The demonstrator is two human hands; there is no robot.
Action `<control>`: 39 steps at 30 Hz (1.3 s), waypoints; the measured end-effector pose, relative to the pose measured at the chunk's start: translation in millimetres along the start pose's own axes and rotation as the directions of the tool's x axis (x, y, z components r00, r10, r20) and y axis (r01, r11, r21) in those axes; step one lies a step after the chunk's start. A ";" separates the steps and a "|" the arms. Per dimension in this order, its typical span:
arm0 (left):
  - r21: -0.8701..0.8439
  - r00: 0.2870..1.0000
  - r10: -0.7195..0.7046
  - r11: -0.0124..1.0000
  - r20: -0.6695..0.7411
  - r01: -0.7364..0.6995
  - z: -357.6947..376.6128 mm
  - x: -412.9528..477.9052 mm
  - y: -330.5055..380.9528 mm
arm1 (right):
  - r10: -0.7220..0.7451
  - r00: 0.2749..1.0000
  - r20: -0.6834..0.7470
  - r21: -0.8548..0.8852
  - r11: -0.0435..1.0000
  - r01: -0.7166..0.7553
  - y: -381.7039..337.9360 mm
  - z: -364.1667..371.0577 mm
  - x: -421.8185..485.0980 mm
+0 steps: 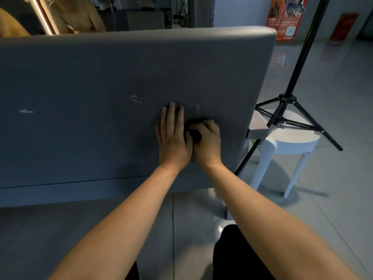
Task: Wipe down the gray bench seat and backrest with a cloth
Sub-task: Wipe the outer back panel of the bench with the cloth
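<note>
component status, head view.

gray bench (101,190): only its large upholstered panel, the backrest (101,77), and a narrower band below a horizontal seam are visible. the panel fills the left and centre of the view. its top right corner is rounded.

left hand (172,138): laid flat on the backrest with the fingers straight, close together and pointing up. grip apart and holding nothing. the palm is in contact with the fabric.

right hand (209,141): just beside the left hand and touching it at the thumb side. the fingers are curled, with the grip clamped on the cloth (195,134).

cloth: dark and bunched into a small wad. it shows between the two hands and above the right knuckles, and it is pressed against the backrest. it sits on the lower right part of the panel, near the right edge and above the seam.

surface marks: a white scuff (137,99) lies up and left of the left hand. a second white scuff (25,111) lies well apart from it at the far left, and a faint pale streak lies just above the right hand.

surroundings: a white stool (286,141) stands on the tiled floor (333,87) just past the bench's right end. a black tripod stand (286,98) rises over the stool with its legs spread around it. a red poster (286,17) hangs on the far wall. black trousers (238,255) show at the bottom edge.
</note>
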State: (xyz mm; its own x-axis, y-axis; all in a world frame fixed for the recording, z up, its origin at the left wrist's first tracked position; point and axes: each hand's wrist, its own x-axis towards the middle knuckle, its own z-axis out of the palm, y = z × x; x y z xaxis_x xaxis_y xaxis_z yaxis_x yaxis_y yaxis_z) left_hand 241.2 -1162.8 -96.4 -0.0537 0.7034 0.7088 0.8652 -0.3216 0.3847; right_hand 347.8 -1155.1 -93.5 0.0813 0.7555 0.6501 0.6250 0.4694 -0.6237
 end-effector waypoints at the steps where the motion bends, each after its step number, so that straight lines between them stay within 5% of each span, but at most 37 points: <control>1: 0.005 1.000 0.003 1.000 -0.008 -0.002 0.3 0.0 -0.3 | -0.012 1.000 -0.009 -0.003 1.000 0.012 -1.6 -2.7 1.1; 8: 0.104 0.997 0.021 0.994 -0.074 -0.014 12.6 1.2 2.2 | -0.246 0.902 -0.355 -0.046 0.968 0.245 -28.9 -41.2 61.4; 18: 0.104 0.999 0.043 0.994 -0.021 -0.041 26.8 -4.6 -1.7 | 0.017 0.997 -0.077 0.013 1.000 -0.016 0.2 -13.5 12.9; 23: 0.105 0.994 0.042 0.994 -0.097 -0.031 30.7 -4.1 -0.7 | -0.193 0.914 -0.357 -0.040 0.981 0.191 -22.2 -41.8 56.0; 26: 0.085 0.991 0.045 0.996 -0.125 -0.034 32.3 -1.0 -2.8 | -0.187 0.895 -0.406 -0.051 0.982 0.182 -24.9 -32.5 63.5; 31: 0.094 0.995 0.094 0.991 -0.023 -0.091 30.5 -6.3 -14.2 | -0.015 0.997 -0.082 -0.021 1.000 0.013 4.7 10.4 -0.3; 34: 0.152 0.993 0.117 0.982 0.000 -0.115 31.4 -10.1 -21.1 | 0.022 1.000 -0.021 -0.009 1.000 -0.022 4.4 5.5 -2.5; 39: 0.190 0.992 0.103 0.978 -0.074 -0.087 40.5 -9.1 -18.6 | -0.180 0.930 -0.320 -0.047 0.984 0.174 -11.5 -26.7 35.5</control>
State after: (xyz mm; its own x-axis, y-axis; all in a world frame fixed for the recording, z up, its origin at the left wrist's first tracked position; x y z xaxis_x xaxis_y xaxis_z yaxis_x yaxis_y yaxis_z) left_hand 245.7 -1137.5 -133.9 -0.0015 0.6178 0.7864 0.9454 -0.2555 0.2025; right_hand 364.3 -1145.9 -51.6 0.2117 0.4715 0.8561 0.6656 0.5719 -0.4795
